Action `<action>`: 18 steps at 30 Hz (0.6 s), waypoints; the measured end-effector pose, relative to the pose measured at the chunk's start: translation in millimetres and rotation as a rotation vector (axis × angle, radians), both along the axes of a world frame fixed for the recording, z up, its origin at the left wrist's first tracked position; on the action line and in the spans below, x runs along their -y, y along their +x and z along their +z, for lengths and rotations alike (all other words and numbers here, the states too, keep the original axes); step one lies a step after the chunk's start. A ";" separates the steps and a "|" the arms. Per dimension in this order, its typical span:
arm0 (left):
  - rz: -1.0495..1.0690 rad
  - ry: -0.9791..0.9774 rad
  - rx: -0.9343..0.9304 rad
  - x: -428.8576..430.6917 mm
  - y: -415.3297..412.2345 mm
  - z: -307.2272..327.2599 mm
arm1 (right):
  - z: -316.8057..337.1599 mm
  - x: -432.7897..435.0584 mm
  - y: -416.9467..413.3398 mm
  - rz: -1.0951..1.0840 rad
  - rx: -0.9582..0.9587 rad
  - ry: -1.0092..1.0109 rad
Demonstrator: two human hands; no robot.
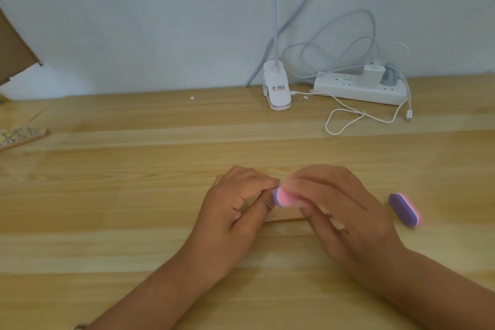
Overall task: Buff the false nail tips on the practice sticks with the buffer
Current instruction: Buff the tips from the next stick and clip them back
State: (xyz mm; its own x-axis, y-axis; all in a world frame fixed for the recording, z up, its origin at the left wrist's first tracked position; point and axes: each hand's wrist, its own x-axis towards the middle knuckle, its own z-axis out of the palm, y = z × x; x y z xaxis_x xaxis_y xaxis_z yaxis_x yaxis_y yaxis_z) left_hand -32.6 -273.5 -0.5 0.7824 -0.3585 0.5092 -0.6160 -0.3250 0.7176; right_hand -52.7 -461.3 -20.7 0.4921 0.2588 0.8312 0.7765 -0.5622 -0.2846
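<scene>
Nearest the camera, two bare forearms reach in from the near edge and meet at the middle of the pale pine plank worktop. The left hand has its fingers curled, and its grip is closed on the left end of a thin pale wooden practice stick, which lies flat on the wood and runs rightwards beneath both hands. Any nail tip on it is hidden. The right hand is blurred, its grip clasped over a pink-and-purple oval foam buffer. Only the buffer's rounded left end shows, just above the stick and touching the left fingertips. Behind the worktop stands a plain grey-white wall. A brown cardboard sheet leans in at the far left edge. Far right, against the wall, lies a long white power strip carrying a white plug adapter. Just left of it, a white lamp clamp is set at the worktop's far edge. A thin white cable loops on the wood just in front of the strip. A second purple-and-pink foam buffer block lies on the worktop just right of the right hand, apart from it. At the far left, another wooden stick with clear nail tips lies flat.
</scene>
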 end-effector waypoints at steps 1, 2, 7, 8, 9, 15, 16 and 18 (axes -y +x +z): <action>-0.008 -0.002 -0.006 -0.1 -0.5 0.2 | 0.5 0.2 0.3 -0.014 -0.007 0.020; -0.017 -0.001 -0.009 -0.3 -0.9 0.4 | 0.4 0.2 0.2 -0.018 -0.008 0.031; -0.022 0.021 -0.054 -0.7 -2.3 0.7 | 1.2 0.6 -1.0 -0.013 -0.012 0.032; -0.027 0.019 -0.065 -0.6 -2.7 0.7 | 1.4 0.7 -1.7 -0.017 -0.021 0.038; -0.035 0.012 -0.077 -0.9 -3.2 0.8 | 0.9 -0.1 -2.7 -0.001 -0.019 0.037; -0.020 -0.023 -0.138 -1.5 -3.6 0.8 | 0.1 -0.4 -2.8 0.000 -0.028 0.030; -0.020 -0.016 -0.136 -1.6 -4.1 1.2 | -0.3 -0.7 -3.2 0.008 -0.019 0.030; -0.014 0.000 -0.117 -1.7 -4.3 1.6 | -0.8 -1.6 -4.2 0.018 0.002 0.006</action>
